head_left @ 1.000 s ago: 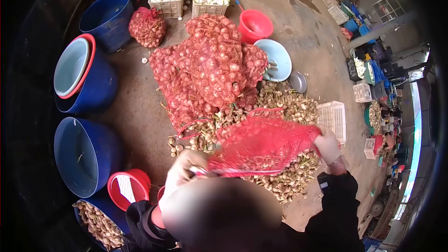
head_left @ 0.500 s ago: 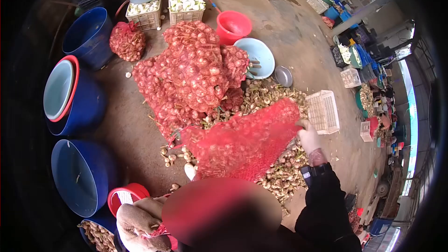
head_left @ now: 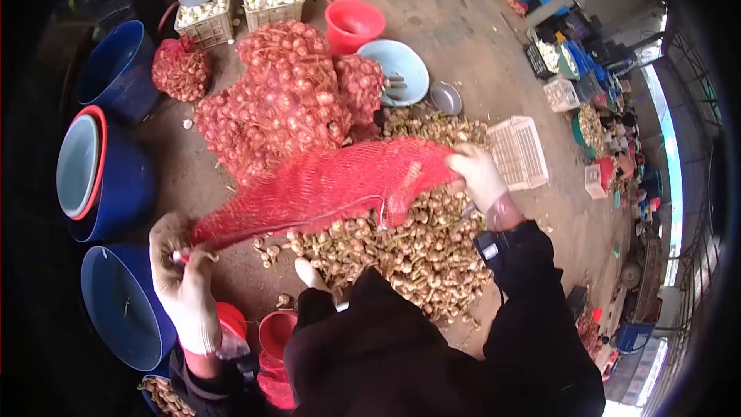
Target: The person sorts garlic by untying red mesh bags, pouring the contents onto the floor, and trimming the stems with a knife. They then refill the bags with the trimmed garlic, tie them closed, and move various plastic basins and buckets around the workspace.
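Holding the net well calls for a firm pinch at both ends and even tension, so that the mesh hangs flat rather than twisted. It also seems wise to mind the pale cord along its lower side, which could snag on a stem, and to lift the mesh clear of the loose bulbs.

The net stretches through the air between the person's two gloved hands, over the far part of the loose bulbs and in front of the full sacks. The left hand is clamped on its near, bunched end; the right hand has its fingers closed on the other end, just beside the crate. The mesh looks slack and thin, though blur makes it hard to tell whether anything is inside.
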Motion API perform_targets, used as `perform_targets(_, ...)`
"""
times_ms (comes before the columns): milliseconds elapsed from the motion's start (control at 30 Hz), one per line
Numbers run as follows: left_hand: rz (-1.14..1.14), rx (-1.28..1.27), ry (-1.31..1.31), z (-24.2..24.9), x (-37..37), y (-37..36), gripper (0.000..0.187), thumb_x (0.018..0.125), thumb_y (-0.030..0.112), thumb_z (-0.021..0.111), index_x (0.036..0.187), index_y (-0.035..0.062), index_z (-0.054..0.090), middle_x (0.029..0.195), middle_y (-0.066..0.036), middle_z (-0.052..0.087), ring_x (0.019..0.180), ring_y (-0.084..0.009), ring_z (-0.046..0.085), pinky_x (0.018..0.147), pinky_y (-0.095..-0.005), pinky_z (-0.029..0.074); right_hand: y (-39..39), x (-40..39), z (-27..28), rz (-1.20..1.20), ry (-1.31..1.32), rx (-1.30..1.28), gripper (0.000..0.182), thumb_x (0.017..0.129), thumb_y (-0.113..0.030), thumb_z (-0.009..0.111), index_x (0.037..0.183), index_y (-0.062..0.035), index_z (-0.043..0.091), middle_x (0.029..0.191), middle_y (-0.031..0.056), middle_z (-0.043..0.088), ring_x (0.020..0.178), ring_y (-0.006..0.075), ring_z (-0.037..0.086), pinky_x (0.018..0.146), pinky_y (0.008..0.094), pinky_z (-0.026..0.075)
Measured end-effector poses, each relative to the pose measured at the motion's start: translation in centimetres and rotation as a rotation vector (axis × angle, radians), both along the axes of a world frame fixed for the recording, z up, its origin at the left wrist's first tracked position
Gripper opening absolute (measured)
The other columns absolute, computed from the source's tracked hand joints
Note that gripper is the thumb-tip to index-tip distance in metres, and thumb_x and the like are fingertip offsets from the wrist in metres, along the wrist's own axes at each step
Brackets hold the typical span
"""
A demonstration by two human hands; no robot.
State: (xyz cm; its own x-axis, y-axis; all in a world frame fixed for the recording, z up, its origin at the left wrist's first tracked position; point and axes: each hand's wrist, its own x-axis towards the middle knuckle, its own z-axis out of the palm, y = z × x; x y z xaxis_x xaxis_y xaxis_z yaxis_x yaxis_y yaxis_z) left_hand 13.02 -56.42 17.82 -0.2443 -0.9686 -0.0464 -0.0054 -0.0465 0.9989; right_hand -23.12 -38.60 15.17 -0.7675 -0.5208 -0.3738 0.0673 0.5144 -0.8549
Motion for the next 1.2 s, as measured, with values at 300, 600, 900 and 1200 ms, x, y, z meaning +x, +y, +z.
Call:
perform_targets(300,-0.518,-0.265,-0.202,-3.4,-7.6,2.5,0.055,0.074,-0.003,0.063,0.125,0.008,0.046,0.098,-0.008,0.057,0.082,-0.0167,0.056,0.075,-0.029,0.049,-2.4,5.0,1.8,0.134,-0.43,0.007,0.029,0.084,-0.014,0.062,0.109,-0.0007,0.056,0.082,0.0064,0.063,0.049,0.0161,0.058,0.041,0.0278,0.05)
perform_targets(600,-0.715,-0.01,-0.081,-10.5,-11.8,5.5,0.06,0.075,0.011,0.073,0.128,0.0023,0.046,0.103,-0.014,0.061,0.092,-0.0252,0.06,0.083,-0.0332,0.048,-5.6,8.5,4.0,0.416,-0.571,-0.177,0.025,0.087,-0.015,0.058,0.107,-0.0014,0.056,0.089,0.0062,0.061,0.059,0.0138,0.062,0.044,0.0266,0.051)
perform_targets(900,-0.145,0.757,0.424,-11.3,-8.5,3.9,0.035,0.078,0.003,0.057,0.112,0.0028,0.051,0.09,-0.006,0.062,0.074,-0.0147,0.06,0.067,-0.027,0.05,-2.7,10.4,-0.3,0.542,0.211,-0.011,0.039,0.077,-0.02,0.073,0.107,0.0017,0.061,0.091,0.0088,0.065,0.08,0.0173,0.064,0.071,0.0314,0.052)
perform_targets(1200,-0.021,1.01,0.451,-12.3,-7.6,5.0,0.026,0.086,0.007,0.055,0.112,0.0023,0.05,0.093,-0.012,0.062,0.078,-0.0269,0.063,0.072,-0.0442,0.055,-0.9,14.1,-4.7,0.237,-0.148,-0.196,0.038,0.079,0.002,0.069,0.113,0.0042,0.053,0.097,0.0077,0.062,0.08,0.0116,0.06,0.069,0.0246,0.052)
